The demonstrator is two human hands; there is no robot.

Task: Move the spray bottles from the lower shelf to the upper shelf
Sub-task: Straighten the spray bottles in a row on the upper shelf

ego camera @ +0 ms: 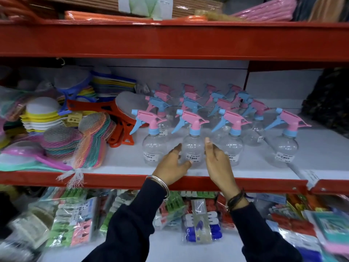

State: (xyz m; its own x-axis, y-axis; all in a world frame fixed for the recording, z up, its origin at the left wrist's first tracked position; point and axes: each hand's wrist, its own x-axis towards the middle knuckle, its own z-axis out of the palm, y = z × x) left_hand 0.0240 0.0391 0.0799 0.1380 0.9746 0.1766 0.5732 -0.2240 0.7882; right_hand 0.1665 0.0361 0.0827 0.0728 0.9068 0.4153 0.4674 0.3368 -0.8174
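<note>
Several clear spray bottles with pink and blue trigger heads stand in rows on the white middle shelf [236, 170]. In the front row, the second bottle from the left [193, 146] stands between my two hands. My left hand [172, 164] touches its left side with the fingers spread. My right hand [217, 159] is at its right side, fingers apart, and I cannot tell whether it touches the bottle. The bottle stands on the shelf. Other front bottles stand at the left [153, 146], at the right [233, 146] and at the far right [287, 148].
Netted scrub pads [90, 140], stacked sponges [43, 118] and an orange plastic item [120, 125] fill the shelf's left. A red shelf beam [170, 40] runs overhead with rolled mats [268, 10] on it. Packaged clips [75, 214] lie below.
</note>
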